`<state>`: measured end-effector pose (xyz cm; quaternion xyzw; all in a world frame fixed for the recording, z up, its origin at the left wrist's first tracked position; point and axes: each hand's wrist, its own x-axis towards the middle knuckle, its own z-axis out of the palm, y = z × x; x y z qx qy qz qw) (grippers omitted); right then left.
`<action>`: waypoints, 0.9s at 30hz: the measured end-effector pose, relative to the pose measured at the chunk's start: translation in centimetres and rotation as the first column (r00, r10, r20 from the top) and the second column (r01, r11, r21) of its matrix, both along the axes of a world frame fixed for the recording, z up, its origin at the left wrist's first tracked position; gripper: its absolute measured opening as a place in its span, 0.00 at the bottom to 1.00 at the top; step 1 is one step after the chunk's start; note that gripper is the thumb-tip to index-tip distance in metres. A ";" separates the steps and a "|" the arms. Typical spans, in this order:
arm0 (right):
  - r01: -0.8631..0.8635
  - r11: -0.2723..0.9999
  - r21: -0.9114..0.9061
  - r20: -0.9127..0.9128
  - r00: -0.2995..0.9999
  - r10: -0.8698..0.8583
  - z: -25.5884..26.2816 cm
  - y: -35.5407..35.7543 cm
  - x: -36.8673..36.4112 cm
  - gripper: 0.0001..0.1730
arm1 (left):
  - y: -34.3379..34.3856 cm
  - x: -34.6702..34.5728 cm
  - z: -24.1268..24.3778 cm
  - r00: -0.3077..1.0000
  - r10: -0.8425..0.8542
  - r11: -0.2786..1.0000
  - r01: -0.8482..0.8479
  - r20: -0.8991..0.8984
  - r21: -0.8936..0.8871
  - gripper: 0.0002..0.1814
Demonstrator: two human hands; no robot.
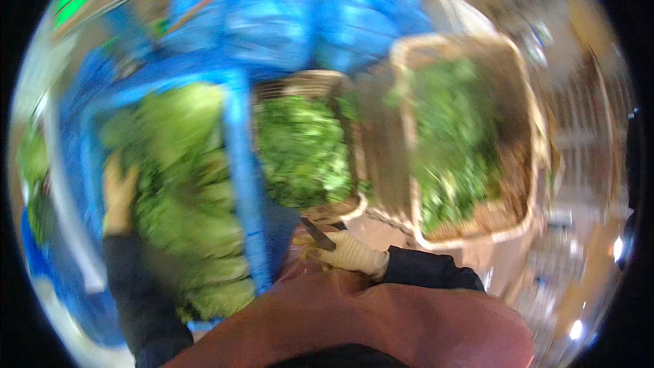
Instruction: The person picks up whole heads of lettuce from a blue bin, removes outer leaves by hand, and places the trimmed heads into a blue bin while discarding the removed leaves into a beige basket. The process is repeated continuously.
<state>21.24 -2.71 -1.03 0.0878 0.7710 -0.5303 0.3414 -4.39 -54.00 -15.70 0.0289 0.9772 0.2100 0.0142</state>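
Observation:
My left hand (120,194), in a pale yellow glove, reaches to the left side of a blue crate (244,174) packed with leafy green heads (199,204) that look like lettuce. Its fingers are spread against the leaves' edge, and blur hides whether they touch them. In front of my reddish apron, my right hand (352,253), in a cream ribbed glove, is closed around a knife. The dark knife blade (318,234) points up and to the left.
A smaller basket (361,204) of loose greens (304,153) stands right of the blue crate. Farther right is a larger pale-rimmed basket (531,204), partly filled with leafy greens (454,138). Large blue plastic bags (271,20) lie beyond them. More greens (33,158) show at the far left.

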 end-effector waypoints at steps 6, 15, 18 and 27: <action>0.591 0.532 0.606 -0.587 0.784 -0.202 -7.2 25.0 10.9 0.33 | 19.9 11.6 15.4 1.000 0.027 0.944 -0.026 0.000 0.329 0.24; 0.403 0.340 0.850 -0.311 0.904 -0.294 -13.6 49.6 11.0 0.30 | 52.3 25.8 11.6 0.641 -0.746 0.595 0.516 0.183 0.616 0.22; 0.546 0.421 0.724 -0.608 0.794 0.015 -11.7 43.8 15.3 0.22 | 54.6 28.2 9.7 0.590 -0.733 0.639 0.428 0.338 0.639 0.23; 0.977 0.040 -0.208 -0.347 -0.035 -0.937 4.6 40.0 16.2 0.23 | 66.1 29.7 8.1 0.391 -0.811 0.479 0.017 0.435 0.878 0.42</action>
